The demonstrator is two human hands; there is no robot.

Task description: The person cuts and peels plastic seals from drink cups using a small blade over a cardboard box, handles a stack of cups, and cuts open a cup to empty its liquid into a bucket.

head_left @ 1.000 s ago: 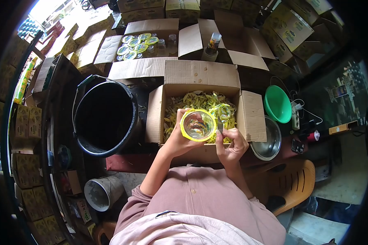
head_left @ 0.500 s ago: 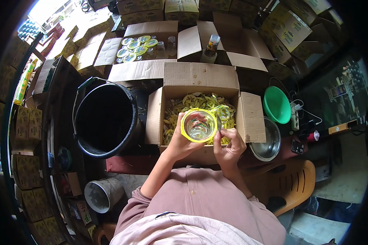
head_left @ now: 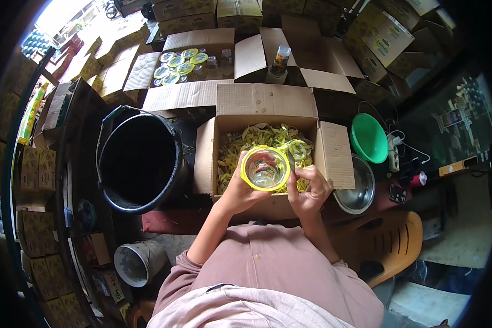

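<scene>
My left hand (head_left: pixel 238 192) is wrapped round a clear plastic cup (head_left: pixel 265 176) with a bright yellow rim, tipped so that its open mouth faces me. My right hand (head_left: pixel 310 192) pinches a small dark knife (head_left: pixel 291 162), its blade upright beside the right side of the rim. Whether the blade touches the rim I cannot tell. Both hands are over the near side of an open cardboard box (head_left: pixel 268 101) full of yellow-green plastic trimmings (head_left: pixel 246 136). A printed lid piece (head_left: pixel 297 148) lies among them.
Left of the box stands a large black bucket (head_left: pixel 177 158). To the right are a green bowl (head_left: pixel 368 138) and a metal bowl (head_left: pixel 361 188). Behind, a box (head_left: pixel 197 38) holds several yellow-lidded cups, near a stack of cups (head_left: pixel 279 63). An orange chair (head_left: pixel 402 240) is at my right.
My right hand has shifted slightly right, away from the cup. The left hand keeps its hold on the cup. The whole view has moved a little.
</scene>
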